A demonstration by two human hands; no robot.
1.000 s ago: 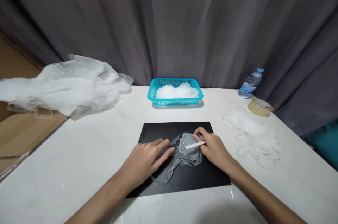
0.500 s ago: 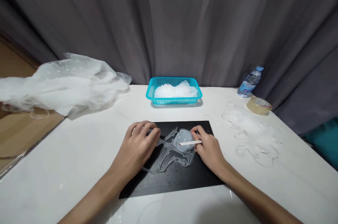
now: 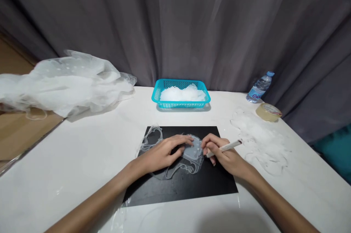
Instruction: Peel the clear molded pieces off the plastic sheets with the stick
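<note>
On a black mat (image 3: pixel 192 185) lies a stack of clear, translucent plastic film (image 3: pixel 193 149), squarish and greyish in its middle, with thin looping cut edges around it. My left hand (image 3: pixel 167 152) rests palm down on the film, its fingers stretched toward the squarish part. My right hand (image 3: pixel 222 154) grips a slim white pen-shaped tool (image 3: pixel 229 146) at the film's right edge. The tool's dark end points up and right; the lower end is partly covered by my fingers. More film loops (image 3: pixel 153 134) trail off the mat's upper left.
A turquoise basket (image 3: pixel 181 105) with white film pieces stands at the back. To the left, a heap of white plastic film (image 3: pixel 74 86) lies over a cardboard box (image 3: pixel 33 130). At right are a water bottle (image 3: pixel 259 88), a tape roll (image 3: pixel 268 112) and loose clear scraps (image 3: pixel 263 141).
My left hand has moved right onto the squarish part of the film, uncovering the loops at upper left. The tool has turned in my right hand, from pointing left to slanting up and right.
</note>
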